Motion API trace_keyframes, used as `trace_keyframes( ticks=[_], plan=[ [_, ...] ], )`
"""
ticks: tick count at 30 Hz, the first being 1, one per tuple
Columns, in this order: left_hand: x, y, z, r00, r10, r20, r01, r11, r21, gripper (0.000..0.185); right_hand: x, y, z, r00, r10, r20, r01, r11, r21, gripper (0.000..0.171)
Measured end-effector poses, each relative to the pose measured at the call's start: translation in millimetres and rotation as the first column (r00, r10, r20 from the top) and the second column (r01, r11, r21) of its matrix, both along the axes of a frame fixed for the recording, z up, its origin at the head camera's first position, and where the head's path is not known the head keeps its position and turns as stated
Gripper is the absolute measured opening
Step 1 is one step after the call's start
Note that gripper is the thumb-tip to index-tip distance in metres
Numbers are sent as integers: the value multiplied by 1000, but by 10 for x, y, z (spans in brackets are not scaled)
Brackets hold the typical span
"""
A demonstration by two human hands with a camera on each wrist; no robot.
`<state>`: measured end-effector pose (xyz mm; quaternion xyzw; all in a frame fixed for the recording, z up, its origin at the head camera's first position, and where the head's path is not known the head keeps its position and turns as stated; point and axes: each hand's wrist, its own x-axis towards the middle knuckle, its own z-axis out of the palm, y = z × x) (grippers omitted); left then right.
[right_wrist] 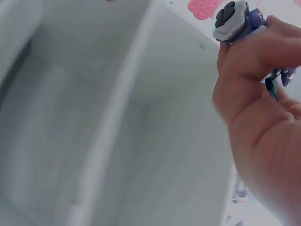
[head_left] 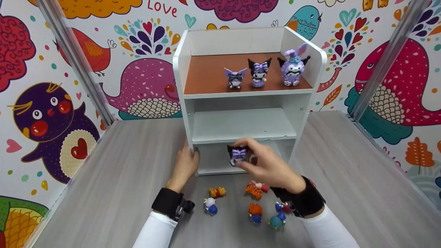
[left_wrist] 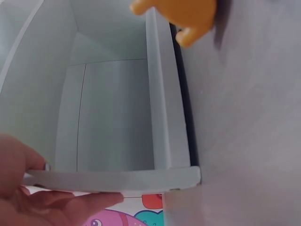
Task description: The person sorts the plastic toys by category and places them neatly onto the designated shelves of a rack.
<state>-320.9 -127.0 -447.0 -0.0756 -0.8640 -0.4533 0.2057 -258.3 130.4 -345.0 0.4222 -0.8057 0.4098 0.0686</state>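
My right hand (head_left: 267,163) pinches a small black-and-purple figurine (head_left: 238,154) with a striped bow, in front of the lower shelves. Part of the same figurine (right_wrist: 235,21) shows at the fingertips in the right wrist view. My left hand (head_left: 184,163) grips the left side panel of the white shelf unit (head_left: 187,113) low down; in the left wrist view the thumb lies inside the panel (left_wrist: 113,180) and the fingers outside. On the brown top shelf (head_left: 206,74) stand a small figurine (head_left: 235,78), a black-eared figurine (head_left: 259,72) and a larger purple bunny-eared figurine (head_left: 293,67).
On the grey floor (head_left: 137,172) before the unit lie several figurines: a yellow one (head_left: 217,192), a white-and-blue one (head_left: 210,206), an orange striped one (head_left: 254,190), an orange-haired one (head_left: 255,213) and a teal one (head_left: 276,221). Patterned walls (head_left: 144,86) stand behind.
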Motion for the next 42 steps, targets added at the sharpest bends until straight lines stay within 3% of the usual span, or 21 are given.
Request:
trace_keyframes(
  ticks=[5,11,15,19,25,30,42],
  plan=[
    [-12,-29,40,1000,10,10,-10,1000,-1,53,-9,-117,495,992,-14,-129,12,1000,-15,37],
    [-16,-39,61,1000,23,12,-23,1000,9,54,-94,-255,1125,951,-64,-304,67,998,1,37],
    [-13,-71,86,999,40,7,-40,999,12,56,-183,-358,1448,930,-132,-344,131,991,-24,38],
    [-16,-94,93,999,36,-6,-36,999,6,56,-262,-466,1658,913,-214,-348,213,976,-42,37],
    [1,-91,62,999,33,3,-33,999,12,56,-355,-687,1787,897,-263,-354,289,957,21,34],
    [5,-49,33,1000,15,8,-15,1000,8,57,-470,-785,1818,878,-327,-348,381,919,97,32],
    [9,20,-13,999,31,36,-32,999,10,58,-627,-837,1714,837,-415,-357,499,845,189,30]
  ],
)
